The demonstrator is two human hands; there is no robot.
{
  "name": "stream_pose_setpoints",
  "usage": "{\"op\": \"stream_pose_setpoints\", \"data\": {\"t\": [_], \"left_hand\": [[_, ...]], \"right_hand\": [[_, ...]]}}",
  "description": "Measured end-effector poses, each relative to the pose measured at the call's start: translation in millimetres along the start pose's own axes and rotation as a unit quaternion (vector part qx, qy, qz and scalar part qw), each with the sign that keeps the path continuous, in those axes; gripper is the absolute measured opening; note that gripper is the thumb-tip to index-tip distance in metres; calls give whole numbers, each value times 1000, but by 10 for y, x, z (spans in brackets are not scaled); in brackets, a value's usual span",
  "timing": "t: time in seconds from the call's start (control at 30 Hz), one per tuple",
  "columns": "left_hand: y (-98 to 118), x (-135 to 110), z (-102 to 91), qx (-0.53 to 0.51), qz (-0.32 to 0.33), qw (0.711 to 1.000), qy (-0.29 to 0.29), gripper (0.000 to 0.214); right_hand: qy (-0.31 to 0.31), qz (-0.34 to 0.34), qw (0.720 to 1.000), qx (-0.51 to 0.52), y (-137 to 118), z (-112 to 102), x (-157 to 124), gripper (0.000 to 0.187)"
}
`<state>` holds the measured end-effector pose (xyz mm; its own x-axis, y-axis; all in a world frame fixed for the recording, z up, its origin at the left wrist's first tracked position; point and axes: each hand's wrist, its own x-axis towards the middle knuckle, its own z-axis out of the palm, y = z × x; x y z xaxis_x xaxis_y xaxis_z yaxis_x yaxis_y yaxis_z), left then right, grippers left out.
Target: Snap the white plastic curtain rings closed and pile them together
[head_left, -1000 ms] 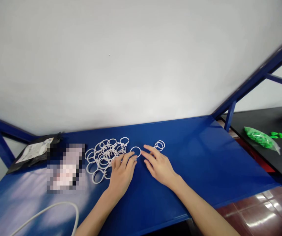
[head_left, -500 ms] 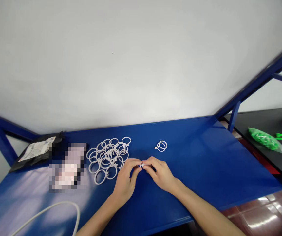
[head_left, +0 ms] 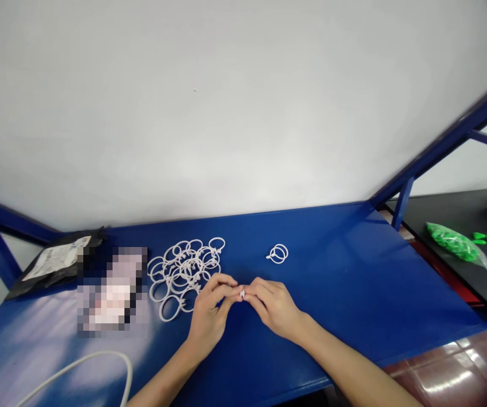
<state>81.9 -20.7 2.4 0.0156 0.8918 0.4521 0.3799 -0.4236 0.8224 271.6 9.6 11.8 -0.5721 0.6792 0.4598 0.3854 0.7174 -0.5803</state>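
Note:
My left hand and my right hand meet over the front middle of the table, thumbs and fingers pinched. Between their fingertips shows a small white part of a plastic curtain ring; the fingers hide most of it. Just left of my left hand lies a loose pile of white curtain rings, overlapping each other, each with a small eyelet piece. Beyond my right hand, two more curtain rings lie overlapped, apart from the pile.
The blue table backs onto a pale wall. At left are a black parcel bag, a pixelated flat object and a white cable. On a dark table at right lie a bag of green pieces and loose green pieces.
Both hands have shifted slightly left and lower, and their fingertips have closed further around the white curtain ring, so less of it shows. The pile and the two separate rings stay put.

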Motion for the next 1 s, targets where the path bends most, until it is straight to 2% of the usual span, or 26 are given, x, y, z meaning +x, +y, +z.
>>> {"op": "stream_pose_setpoints", "data": {"t": [0.17,0.33,0.43,0.5,0.6,0.73,0.83,1.0], "left_hand": [[32,-41,50,18,28,999,25,22],[28,-30,60,39,74,996,23,21],[24,48,-8,89,129,988,14,20],[4,118,-88,164,156,974,10,22],[-80,209,-226,284,146,947,25,28],[-237,264,-346,373,107,920,46,24],[-301,286,-347,410,91,907,41,23],[-328,431,-252,453,89,887,0,28]], "right_hand": [[-20,-8,1000,-10,-9,4,-27,25],[-37,-27,998,-48,36,34,-55,27],[-3,-31,997,-66,59,39,-18,23],[36,-22,995,-88,88,16,29,18],[75,27,984,-158,189,-70,89,15],[55,133,947,-288,418,-214,83,12],[47,173,923,-342,567,-273,38,9],[65,192,909,-364,675,-314,-11,14]]}}
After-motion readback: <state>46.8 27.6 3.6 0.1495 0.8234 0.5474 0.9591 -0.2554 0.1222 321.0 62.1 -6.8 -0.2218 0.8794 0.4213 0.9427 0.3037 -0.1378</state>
